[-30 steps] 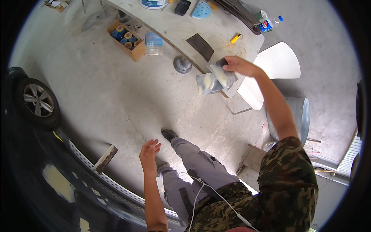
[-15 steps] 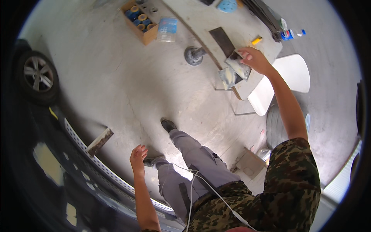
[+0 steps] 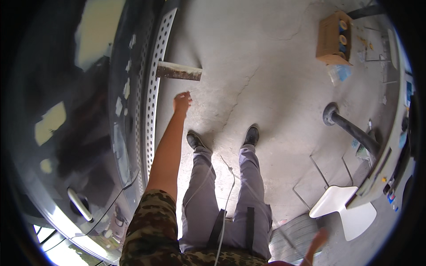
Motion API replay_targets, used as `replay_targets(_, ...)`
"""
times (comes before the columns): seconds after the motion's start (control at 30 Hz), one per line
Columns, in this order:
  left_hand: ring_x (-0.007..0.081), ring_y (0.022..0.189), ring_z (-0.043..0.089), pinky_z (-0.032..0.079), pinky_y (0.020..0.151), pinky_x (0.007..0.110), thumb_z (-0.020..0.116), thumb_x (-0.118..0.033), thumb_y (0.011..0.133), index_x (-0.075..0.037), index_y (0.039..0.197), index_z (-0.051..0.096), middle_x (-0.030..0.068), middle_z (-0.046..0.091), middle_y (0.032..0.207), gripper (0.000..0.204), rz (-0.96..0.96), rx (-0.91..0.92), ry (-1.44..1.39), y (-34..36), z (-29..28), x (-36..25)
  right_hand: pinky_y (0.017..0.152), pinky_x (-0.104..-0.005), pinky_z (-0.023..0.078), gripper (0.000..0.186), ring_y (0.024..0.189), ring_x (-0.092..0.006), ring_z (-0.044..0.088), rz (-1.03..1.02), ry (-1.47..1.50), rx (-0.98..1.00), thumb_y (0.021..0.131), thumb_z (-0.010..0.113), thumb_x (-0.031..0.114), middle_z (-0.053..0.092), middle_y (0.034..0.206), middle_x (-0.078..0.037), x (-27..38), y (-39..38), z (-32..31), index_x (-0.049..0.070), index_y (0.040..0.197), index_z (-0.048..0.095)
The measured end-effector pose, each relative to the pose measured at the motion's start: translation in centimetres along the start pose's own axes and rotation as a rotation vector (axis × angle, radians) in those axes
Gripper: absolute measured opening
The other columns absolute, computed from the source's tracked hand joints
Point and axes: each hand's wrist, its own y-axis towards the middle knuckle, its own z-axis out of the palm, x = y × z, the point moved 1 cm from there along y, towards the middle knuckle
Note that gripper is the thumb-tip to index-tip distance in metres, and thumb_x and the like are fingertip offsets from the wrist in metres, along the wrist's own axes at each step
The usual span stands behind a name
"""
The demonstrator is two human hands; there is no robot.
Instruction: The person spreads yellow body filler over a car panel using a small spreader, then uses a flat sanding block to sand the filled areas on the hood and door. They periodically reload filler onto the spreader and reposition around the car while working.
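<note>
My left hand (image 3: 182, 103) hangs over the floor beside the dark car body (image 3: 80, 133), with its fingers loosely apart and nothing visible in them. Just above it, a rust-stained metal piece (image 3: 179, 71) juts out from the perforated side step (image 3: 157, 95). The car's panels carry pale filler patches (image 3: 49, 123) and a silver door handle (image 3: 79, 204). At the lower right, my right hand (image 3: 317, 241) is blurred beside a white chair (image 3: 337, 206); whether it holds anything is unclear.
The tilted table edge (image 3: 368, 181) runs along the right, with a dark pedestal leg (image 3: 353, 131) on the concrete floor (image 3: 257, 88). A cardboard box of blue-and-yellow rolls (image 3: 328, 40) and a blue package (image 3: 338, 73) lie at the upper right.
The view has swung left onto the car. My right hand has come away from the bags at the table and dropped low; my left hand now reaches up beside the step.
</note>
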Motion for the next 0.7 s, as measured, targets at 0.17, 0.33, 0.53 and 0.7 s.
replay_targets(0.17,0.0172,0.064,0.055,0.055,0.061,0.034,0.078,-0.036,0.087,0.001,0.134,0.053,0.0053,0.058,0.080,0.065,-0.113,-0.170,-0.176,13.9,-2.2,2.8,0.045,-0.0319,0.053,0.026,0.052,-0.0162,0.059,0.656,0.941,0.937,0.092,0.066,0.023,0.060,0.062,-0.006,13.7,-15.3,6.8,-0.001,0.081,0.064)
replay_targets(0.33,0.0205,0.080,0.068,0.056,0.065,0.035,0.073,-0.036,0.093,-0.004,0.128,0.062,0.0078,0.072,0.095,0.049,0.015,-0.186,-0.300,21.3,-2.8,3.3,0.049,-0.0326,0.057,0.025,0.058,-0.0169,0.063,0.629,0.948,1.028,0.092,0.066,0.025,0.063,0.071,-0.007,21.5,-19.4,5.8,0.000,0.094,0.069)
replay_targets(0.53,0.0316,0.075,0.072,0.056,0.072,0.042,0.050,-0.029,0.104,-0.008,0.087,0.076,0.0102,0.075,0.082,0.038,0.787,-0.266,0.813,15.4,-1.4,2.1,0.049,-0.0303,0.055,0.019,0.058,-0.0171,0.063,0.697,1.070,0.942,0.094,0.065,0.021,0.064,0.074,-0.007,25.1,-17.8,5.2,0.003,0.098,0.066)
replay_targets(0.7,0.0275,0.087,0.066,0.051,0.079,0.038,0.053,-0.005,0.095,-0.002,0.101,0.068,0.0135,0.068,0.090,0.017,0.853,0.445,0.226,-4.0,2.2,-3.9,0.064,-0.0286,0.053,0.022,0.076,-0.0147,0.063,0.514,1.271,0.619,0.098,0.058,0.021,0.064,0.086,-0.007,35.7,1.7,1.3,-0.001,0.098,0.064)
